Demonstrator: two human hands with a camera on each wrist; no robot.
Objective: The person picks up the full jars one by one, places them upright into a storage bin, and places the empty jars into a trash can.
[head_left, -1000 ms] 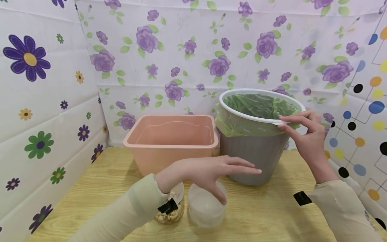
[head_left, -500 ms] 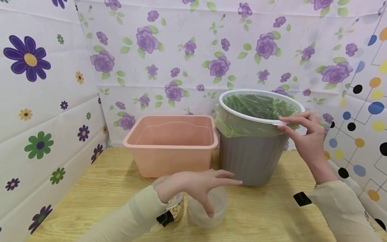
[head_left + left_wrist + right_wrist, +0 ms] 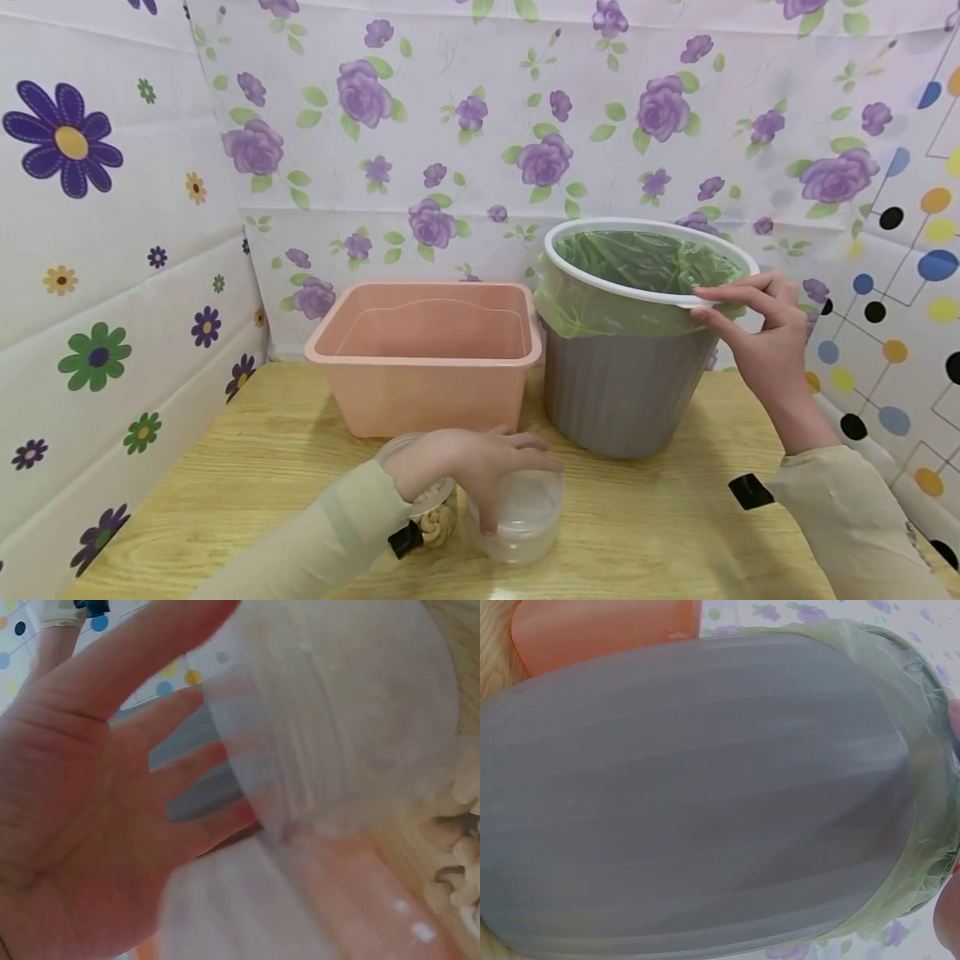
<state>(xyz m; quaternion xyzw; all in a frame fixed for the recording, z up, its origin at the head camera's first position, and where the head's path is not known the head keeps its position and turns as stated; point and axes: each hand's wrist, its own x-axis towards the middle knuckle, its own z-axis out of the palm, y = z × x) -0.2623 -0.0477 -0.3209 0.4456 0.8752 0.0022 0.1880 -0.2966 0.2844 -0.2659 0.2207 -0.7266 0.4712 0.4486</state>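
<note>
My left hand is over the clear plastic jar, thumb on its near left side and fingers along its far rim. In the left wrist view the fairly straight fingers show partly through the jar wall, with a gap at the palm; firm contact cannot be made out. My right hand pinches the white rim of the grey trash can between thumb and fingers. A green bag lines the can and folds over its rim. The right wrist view shows mostly the can's side.
A second clear jar with cashews stands left of the first, partly under my left wrist. Behind them is a pink plastic bin, beside the can. Everything stands on a wood-grain table enclosed by patterned cloths.
My left hand has come down and to the left, from in front of the trash can to around the clear jar. The right hand keeps its pinch on the can's rim.
</note>
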